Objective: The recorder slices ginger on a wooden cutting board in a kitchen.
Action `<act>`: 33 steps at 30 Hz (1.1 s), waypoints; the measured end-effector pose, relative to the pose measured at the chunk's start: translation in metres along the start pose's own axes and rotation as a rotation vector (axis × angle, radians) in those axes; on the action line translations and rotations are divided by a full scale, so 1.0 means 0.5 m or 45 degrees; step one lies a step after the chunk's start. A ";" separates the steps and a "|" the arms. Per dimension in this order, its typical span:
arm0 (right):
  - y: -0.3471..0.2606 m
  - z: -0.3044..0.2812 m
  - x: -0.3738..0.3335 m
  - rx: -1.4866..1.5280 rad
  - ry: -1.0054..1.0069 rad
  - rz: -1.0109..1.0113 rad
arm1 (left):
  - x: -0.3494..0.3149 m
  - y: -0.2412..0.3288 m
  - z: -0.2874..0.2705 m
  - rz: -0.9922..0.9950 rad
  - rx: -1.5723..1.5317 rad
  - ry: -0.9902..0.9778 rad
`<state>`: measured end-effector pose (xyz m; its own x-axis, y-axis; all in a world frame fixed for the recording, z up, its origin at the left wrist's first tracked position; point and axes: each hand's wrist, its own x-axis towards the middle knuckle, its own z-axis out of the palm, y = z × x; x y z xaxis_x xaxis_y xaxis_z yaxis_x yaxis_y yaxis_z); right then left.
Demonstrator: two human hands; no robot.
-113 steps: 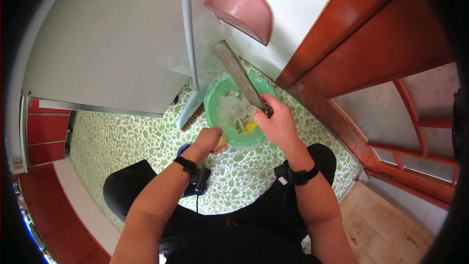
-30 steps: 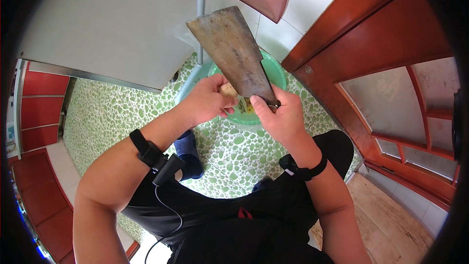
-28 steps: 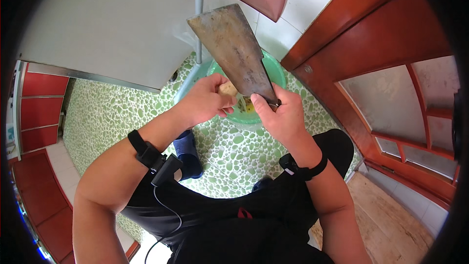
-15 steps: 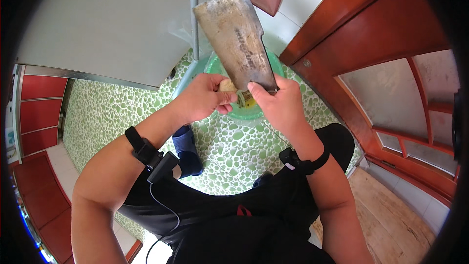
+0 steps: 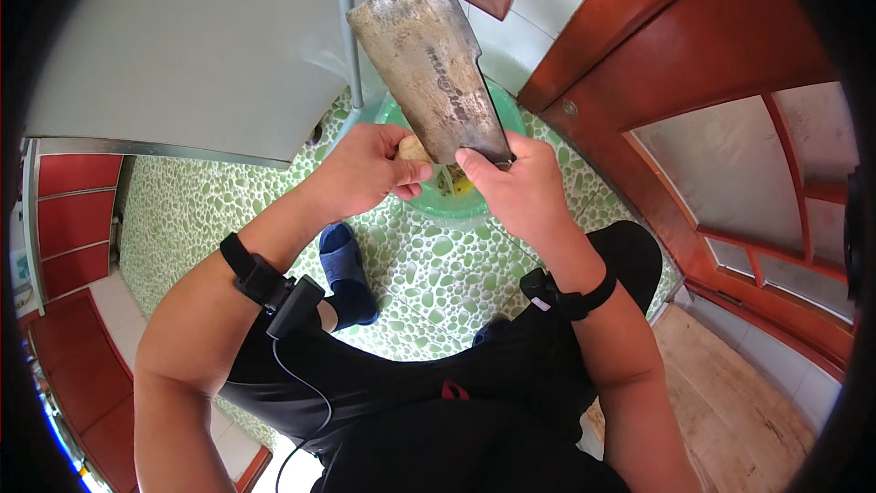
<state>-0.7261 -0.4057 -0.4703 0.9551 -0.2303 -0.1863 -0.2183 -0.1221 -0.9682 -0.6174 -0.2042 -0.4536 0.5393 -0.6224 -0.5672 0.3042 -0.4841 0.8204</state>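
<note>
At ten o'clock: left hand (image 5: pixel 370 169), fingers closed around one pale-tan rounded lump (image 5: pixel 412 151), its visible side seemingly pared, the remainder hidden and not assessable. At twelve: one broad, mottled grey-brown metal cleaver (image 5: pixel 429 64), pointing to eleven, left edge beside the lump, above a round green plastic basin (image 5: pixel 504 105) holding yellowish scraps (image 5: pixel 462 186); at two, right hand (image 5: pixel 522 183) gripping the cleaver's near end, thumb on blade.
</note>
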 end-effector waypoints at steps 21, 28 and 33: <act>0.004 -0.013 -0.007 -0.075 0.039 -0.091 | -0.005 -0.007 -0.014 -0.051 -0.160 -0.157; 0.002 -0.032 -0.015 -0.113 0.167 -0.071 | -0.014 0.002 -0.018 -0.022 -0.246 -0.143; -0.017 -0.011 -0.024 -0.007 0.001 -0.093 | -0.010 0.001 -0.015 -0.026 -0.259 -0.175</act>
<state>-0.7368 -0.4073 -0.4590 0.9684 -0.2214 -0.1149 -0.1490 -0.1438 -0.9783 -0.6141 -0.1967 -0.4500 0.4236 -0.6982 -0.5772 0.4733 -0.3727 0.7982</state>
